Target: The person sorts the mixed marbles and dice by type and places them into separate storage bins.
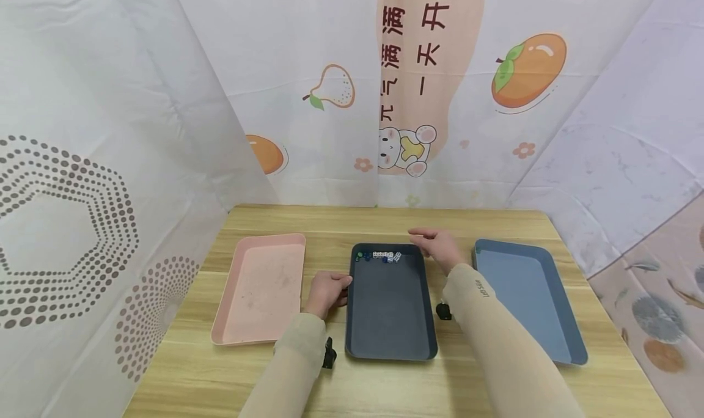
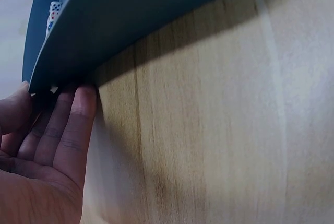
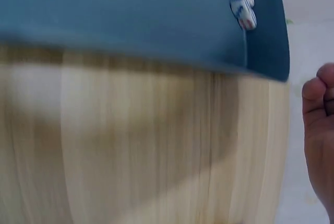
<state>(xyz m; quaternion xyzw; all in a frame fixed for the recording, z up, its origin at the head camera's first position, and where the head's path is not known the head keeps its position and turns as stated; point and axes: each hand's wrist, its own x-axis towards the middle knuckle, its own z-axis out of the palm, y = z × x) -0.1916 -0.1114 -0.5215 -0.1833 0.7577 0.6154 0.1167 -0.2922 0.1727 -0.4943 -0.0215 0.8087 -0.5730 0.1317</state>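
A dark blue-grey tray [image 1: 390,311] stands in the middle of the wooden table. Along its far wall lie several white dice [image 1: 383,255] with red and blue dots. Small green and blue pieces [image 1: 363,256] sit at the far left corner, too small to name. My left hand [image 1: 328,288] holds the tray's left edge; the left wrist view shows the thumb at the rim and the fingers [image 2: 75,130] beneath it. Near the far right corner my right hand [image 1: 437,245] hovers apart from the tray, holding nothing, its fingers loosely bent.
To the left lies a pink tray [image 1: 264,289], and to the right a lighter blue tray [image 1: 519,302]. Behind the wooden table [image 1: 330,219] hangs a white printed cloth [image 1: 308,33], with more cloth at both sides.
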